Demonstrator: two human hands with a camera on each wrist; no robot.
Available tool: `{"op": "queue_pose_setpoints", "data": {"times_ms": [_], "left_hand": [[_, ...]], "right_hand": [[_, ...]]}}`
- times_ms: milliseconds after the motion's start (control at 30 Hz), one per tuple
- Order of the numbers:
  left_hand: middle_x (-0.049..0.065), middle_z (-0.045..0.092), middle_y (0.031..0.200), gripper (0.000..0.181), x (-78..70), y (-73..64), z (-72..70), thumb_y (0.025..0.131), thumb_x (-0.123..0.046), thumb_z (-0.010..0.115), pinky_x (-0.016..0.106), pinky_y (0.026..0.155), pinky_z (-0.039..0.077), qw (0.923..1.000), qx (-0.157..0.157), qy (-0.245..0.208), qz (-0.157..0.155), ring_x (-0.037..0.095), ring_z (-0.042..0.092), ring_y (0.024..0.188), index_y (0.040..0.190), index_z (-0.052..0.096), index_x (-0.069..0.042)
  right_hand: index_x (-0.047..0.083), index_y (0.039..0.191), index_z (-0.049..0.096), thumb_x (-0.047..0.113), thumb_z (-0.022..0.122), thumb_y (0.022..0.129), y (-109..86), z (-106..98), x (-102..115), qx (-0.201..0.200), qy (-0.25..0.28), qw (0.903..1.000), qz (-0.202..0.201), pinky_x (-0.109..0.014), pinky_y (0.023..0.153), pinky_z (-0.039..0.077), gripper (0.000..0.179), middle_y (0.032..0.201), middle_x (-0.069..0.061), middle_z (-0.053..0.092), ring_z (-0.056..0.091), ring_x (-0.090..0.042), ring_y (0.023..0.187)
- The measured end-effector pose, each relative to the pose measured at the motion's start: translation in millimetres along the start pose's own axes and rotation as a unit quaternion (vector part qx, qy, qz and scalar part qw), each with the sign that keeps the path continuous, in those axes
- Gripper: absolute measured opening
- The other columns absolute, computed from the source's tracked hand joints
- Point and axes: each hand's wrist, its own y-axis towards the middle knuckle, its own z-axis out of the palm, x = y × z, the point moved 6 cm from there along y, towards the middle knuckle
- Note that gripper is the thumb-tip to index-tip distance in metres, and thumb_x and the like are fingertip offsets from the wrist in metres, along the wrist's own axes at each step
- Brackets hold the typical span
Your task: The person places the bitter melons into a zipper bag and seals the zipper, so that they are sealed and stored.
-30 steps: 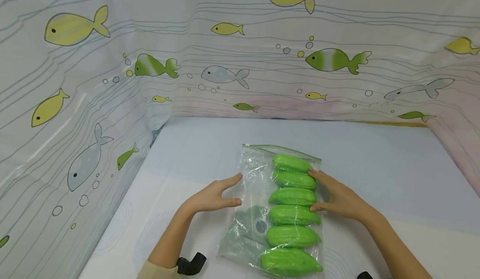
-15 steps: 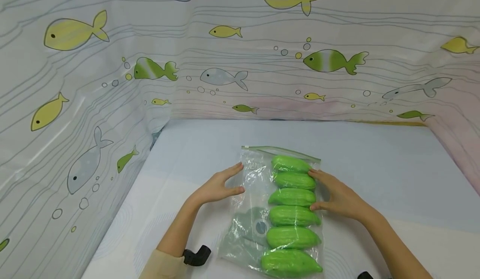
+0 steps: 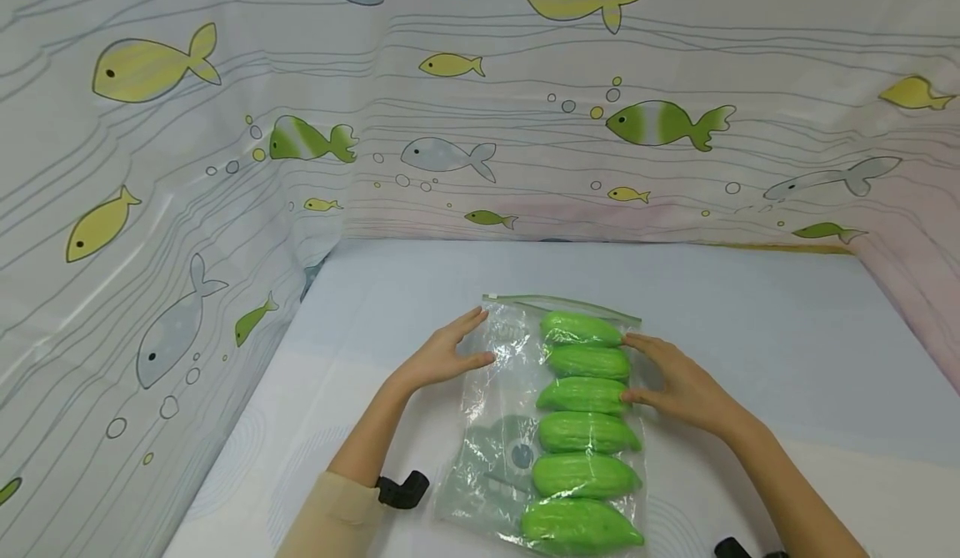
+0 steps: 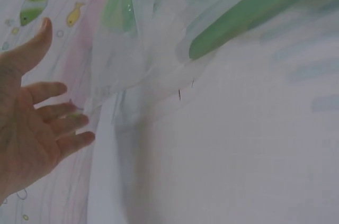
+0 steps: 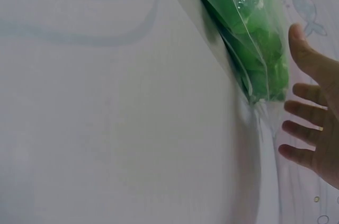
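Observation:
A clear zip bag (image 3: pixel 491 408) with a green seal strip lies flat on the table. Inside, along its right side, several bright green ridged gourd-like vegetables (image 3: pixel 588 431) lie in a column; their exact kind is hard to tell. My left hand (image 3: pixel 442 359) is at the upper left edge of the bag, thumb and fingers spread. At the upper right edge, my right hand (image 3: pixel 686 387) has its fingertips by the upper vegetables. The left wrist view shows the left hand (image 4: pixel 32 123) with extended fingers beside the bag; the right hand (image 5: pixel 318 113) looks alike in the right wrist view.
The pale table (image 3: pixel 765 333) extends on both sides of the bag. A fish-printed sheet (image 3: pixel 525 149) rises behind it and along the left and right. Black wrist mounts (image 3: pixel 403 490) sit on the forearms.
My left hand has slid away from me along the bag's left edge, and slightly right. My right hand has shifted a little the same way. The bag stays almost where it was.

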Motion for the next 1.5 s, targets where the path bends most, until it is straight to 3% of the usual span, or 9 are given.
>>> {"op": "queue_pose_setpoints", "data": {"times_ms": [333, 567, 767, 1033, 1267, 1500], "left_hand": [[0.012, 0.018, 0.158, 0.08, 15.0, 14.1, -0.6, 0.091, -0.041, 0.064, 0.054, 0.113, 0.023, 0.9997, -0.008, -0.006, -0.022, 0.034, 0.019, 0.143, 0.152, 0.025, -0.007], [0.012, 0.016, 0.159, 0.084, 18.4, 18.0, 0.1, 0.091, -0.042, 0.064, 0.049, 0.109, 0.033, 0.9992, -0.007, -0.016, -0.036, 0.04, 0.03, 0.137, 0.153, 0.021, -0.006], [0.013, 0.015, 0.158, 0.087, 21.6, 22.8, 0.9, 0.092, -0.043, 0.063, 0.045, 0.11, 0.033, 0.9986, -0.009, -0.027, -0.044, 0.04, 0.033, 0.136, 0.153, 0.016, -0.003], [0.013, 0.019, 0.158, 0.083, 26.6, 31.7, 3.6, 0.093, -0.041, 0.062, 0.043, 0.11, 0.033, 0.997, -0.013, -0.061, -0.046, 0.037, 0.03, 0.138, 0.153, 0.019, -0.004], [0.013, 0.021, 0.157, 0.08, 25.8, 39.0, 4.1, 0.094, -0.042, 0.06, 0.04, 0.11, 0.034, 0.9947, -0.013, -0.09, -0.048, 0.035, 0.031, 0.138, 0.153, 0.02, -0.004], [0.016, 0.026, 0.155, 0.075, 29.6, 47.6, 2.2, 0.096, -0.038, 0.058, 0.039, 0.111, 0.032, 0.9865, -0.047, -0.145, -0.061, 0.033, 0.031, 0.138, 0.152, 0.021, -0.004]], "right_hand": [[-0.002, 0.142, 0.04, 0.043, 0.072, 0.084, 3.4, 0.9, -4.3, 0.004, -0.001, 0.9999, 0.012, -0.064, 0.103, 0.032, 0.081, 0.141, -0.025, 0.044, 0.037, -0.045, 0.13], [-0.004, 0.142, 0.04, 0.04, 0.069, 0.088, 6.1, -0.1, -9.9, 0.0, -0.003, 0.9998, 0.02, -0.064, 0.103, 0.031, 0.076, 0.141, -0.027, 0.043, 0.037, -0.047, 0.129], [-0.007, 0.14, 0.042, 0.038, 0.067, 0.089, 10.6, -1.9, -14.8, -0.003, 0.002, 0.9996, 0.029, -0.063, 0.104, 0.031, 0.072, 0.139, -0.029, 0.044, 0.038, -0.049, 0.128], [-0.01, 0.139, 0.04, 0.035, 0.065, 0.092, 17.1, -4.7, -30.5, -0.011, 0.007, 0.9988, 0.047, -0.063, 0.106, 0.028, 0.07, 0.138, -0.033, 0.042, 0.036, -0.051, 0.128], [-0.01, 0.138, 0.042, 0.036, 0.062, 0.094, 21.2, -10.2, -38.5, -0.02, -0.008, 0.9979, 0.061, -0.064, 0.102, 0.033, 0.066, 0.135, -0.032, 0.046, 0.04, -0.05, 0.125], [-0.011, 0.136, 0.044, 0.038, 0.056, 0.097, 28.1, -13.9, -46.5, -0.032, -0.026, 0.9954, 0.087, -0.063, 0.092, 0.042, 0.064, 0.126, -0.031, 0.051, 0.05, -0.046, 0.114]]}}
